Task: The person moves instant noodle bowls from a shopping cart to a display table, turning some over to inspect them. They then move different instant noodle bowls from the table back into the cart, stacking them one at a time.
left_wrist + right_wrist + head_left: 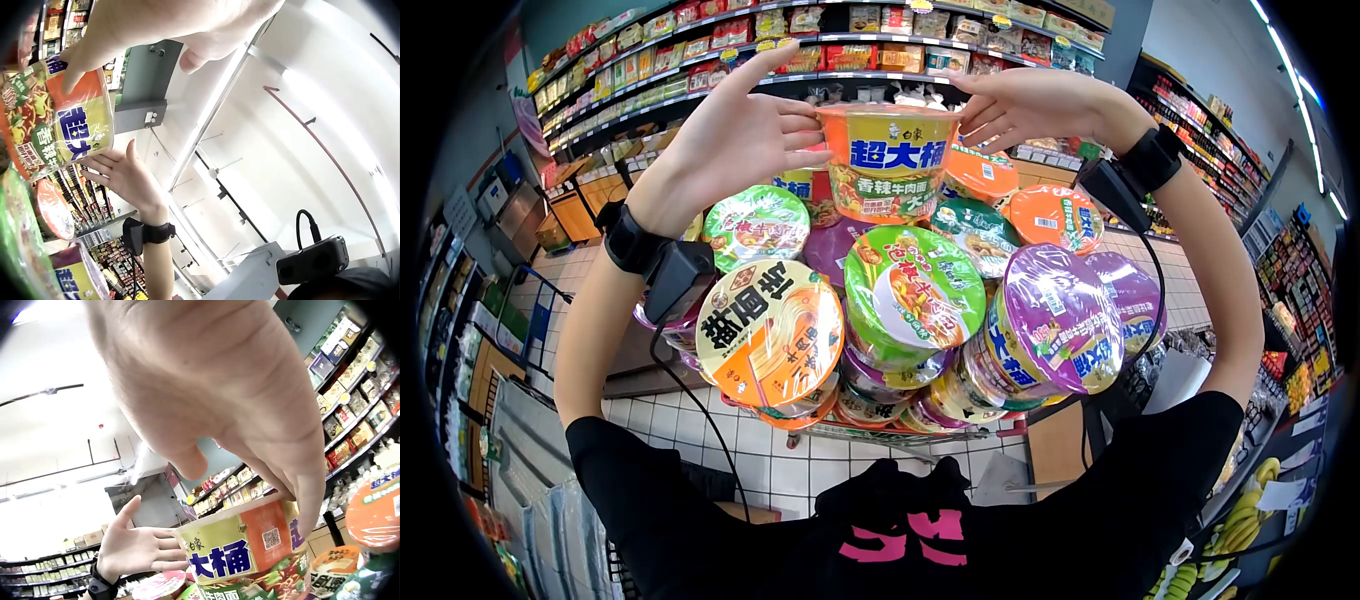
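Note:
An orange-and-yellow instant noodle tub (890, 165) stands upright at the back of a heaped pile of similar tubs. My left hand (745, 130) is at its left side, fingers extended and fingertips right at the wall near the rim. From the right, my right hand (1040, 105) meets the tub the same way, its straight fingers at the upper edge. Both thumbs point away from the tub. In front lie a green tub (915, 295), a cream-and-orange tub (770, 335) and a purple tub (1055, 320), lids tilted toward me. The right wrist view shows the tub's printed side (250, 550).
The pile rests on a cart, its red-edged rim (990, 430) showing below. Packaged-food shelves (880, 50) line the back, with more shelving (1210, 150) on the right. Bananas (1245, 515) lie at the lower right. Cables (685, 390) hang from the wrist cameras.

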Motion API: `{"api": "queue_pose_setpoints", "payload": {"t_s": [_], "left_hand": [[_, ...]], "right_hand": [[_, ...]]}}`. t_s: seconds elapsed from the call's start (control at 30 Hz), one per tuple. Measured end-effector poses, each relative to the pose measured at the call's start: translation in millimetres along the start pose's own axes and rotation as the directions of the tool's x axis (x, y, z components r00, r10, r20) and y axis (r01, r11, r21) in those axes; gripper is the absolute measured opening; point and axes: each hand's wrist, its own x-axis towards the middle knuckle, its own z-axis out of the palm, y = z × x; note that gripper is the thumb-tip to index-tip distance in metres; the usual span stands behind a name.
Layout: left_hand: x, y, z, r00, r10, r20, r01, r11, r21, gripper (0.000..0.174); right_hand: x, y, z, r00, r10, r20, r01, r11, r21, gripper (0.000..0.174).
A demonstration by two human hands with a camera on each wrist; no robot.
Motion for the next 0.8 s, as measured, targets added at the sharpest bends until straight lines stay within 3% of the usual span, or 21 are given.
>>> {"api": "queue_pose_setpoints", "payload": {"t_s": [0.03,0.1,0.13,0.2,0.53,0.6,0.8], "left_hand": [[2.2,-0.5,-2.9,1.000,-0.002,0.000,0.002,1.000,-0.003,0.099],[7.9,-0.8,-10.4,0.998,-0.036,0.052,0.039,0.998,-0.055,0.100],[9.1,-2.1,-11.1,0.998,-0.040,0.056,0.043,0.997,-0.058,0.100],[9.0,-4.6,-11.1,0.992,-0.016,-0.125,0.015,1.000,-0.004,0.099],[8.9,-2.3,-23.9,0.998,-0.048,-0.043,0.045,0.996,-0.074,0.078],[7.3,-3.8,-18.8,0.999,-0.030,-0.025,0.029,0.999,-0.035,0.071],[5.8,-7.3,-16.5,0.999,-0.027,0.019,0.027,1.000,-0.008,0.070]], "right_hand": [[3.0,1.0,-1.7,1.000,0.003,0.001,-0.003,1.000,0.001,0.083],[8.0,-0.3,-2.7,0.992,-0.001,0.127,0.008,0.999,-0.054,0.106],[7.9,-2.2,-0.9,0.992,0.004,0.125,0.002,0.999,-0.052,0.106],[7.3,-7.7,3.8,0.991,0.000,0.135,0.012,0.996,-0.089,0.108],[34.9,-6.3,-0.8,0.973,0.061,0.222,-0.043,0.995,-0.086,0.108],[31.7,-7.3,4.0,0.989,0.118,0.087,-0.109,0.988,-0.109,0.099],[45.8,11.0,1.0,0.983,0.138,0.123,-0.123,0.985,-0.119,0.099]]}}
